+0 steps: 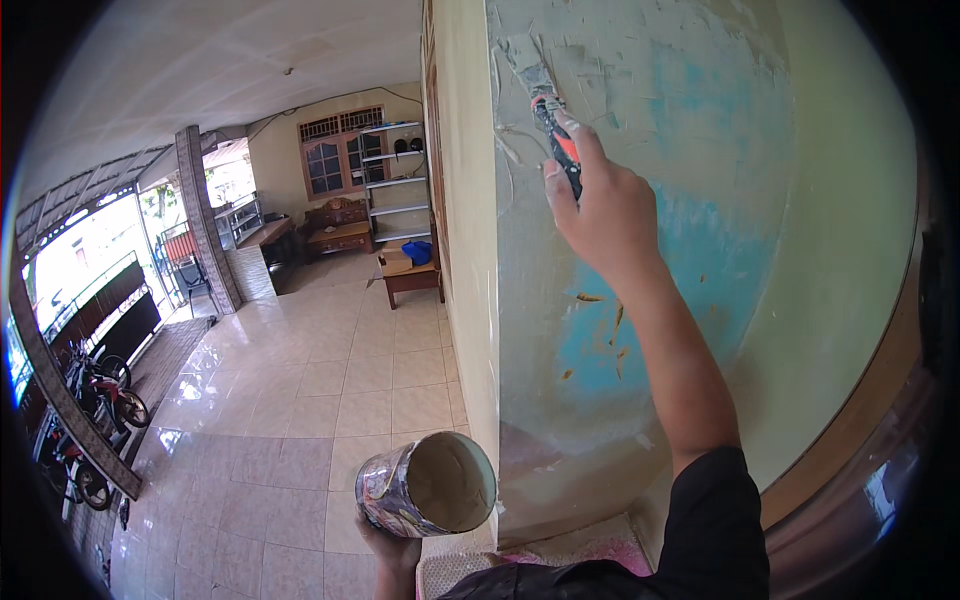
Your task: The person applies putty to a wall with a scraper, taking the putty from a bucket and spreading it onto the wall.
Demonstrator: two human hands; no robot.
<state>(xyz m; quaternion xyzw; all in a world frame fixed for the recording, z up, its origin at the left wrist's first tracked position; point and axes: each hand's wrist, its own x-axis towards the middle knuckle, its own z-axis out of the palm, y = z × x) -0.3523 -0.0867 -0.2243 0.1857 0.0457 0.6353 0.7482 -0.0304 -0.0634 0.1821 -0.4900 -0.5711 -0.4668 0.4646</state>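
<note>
My right hand [612, 208] is closed around the black-and-red handle of a putty knife [546, 112], its blade pressed against the upper left part of the wall [600, 400] near the corner. Grey filler is smeared around the blade, with raised ridges beside it. Below and to the right, a patch of blue paint [700, 270] shows through, with a few brown gouges. Low down, my left hand [392, 548] grips a paint-splashed can [385, 488] from underneath. The can tilts so its mouth shows, and greyish putty [440, 490] coats its inside.
The wall's outer corner [497, 300] runs down between the patched face and a tiled porch floor [300, 420]. Further off are a metal shelf rack [395, 182], a wooden bench [338, 235], a small table [412, 285] with a box, a pillar [205, 220] and parked motorcycles [110, 395].
</note>
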